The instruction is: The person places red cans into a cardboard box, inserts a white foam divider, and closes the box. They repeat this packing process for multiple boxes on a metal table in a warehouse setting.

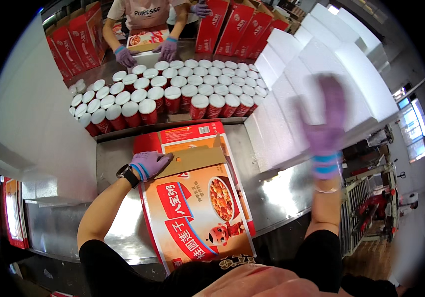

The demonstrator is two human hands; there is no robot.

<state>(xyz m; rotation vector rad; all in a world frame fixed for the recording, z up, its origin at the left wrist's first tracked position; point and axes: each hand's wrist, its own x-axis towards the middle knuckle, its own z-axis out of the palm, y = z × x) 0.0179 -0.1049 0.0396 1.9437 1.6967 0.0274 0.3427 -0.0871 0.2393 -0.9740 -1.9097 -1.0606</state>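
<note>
A printed cardboard carton, flat-looking with a brown flap raised at its far end, lies on the metal table before me. My left hand, in a purple glove, rests on the flap's left end, thumb stretched along it; whether its fingers grip the board is hidden. My right hand, also gloved in purple and blurred by motion, is raised with fingers spread before the stacked white foam blocks. Nothing shows in it. Beyond the carton stand many red cans with white lids.
A metal ledge separates the cans from the carton. White foam rises at left. A person in purple gloves handles a carton across the table. Red cartons stand behind; a metal rack is at right.
</note>
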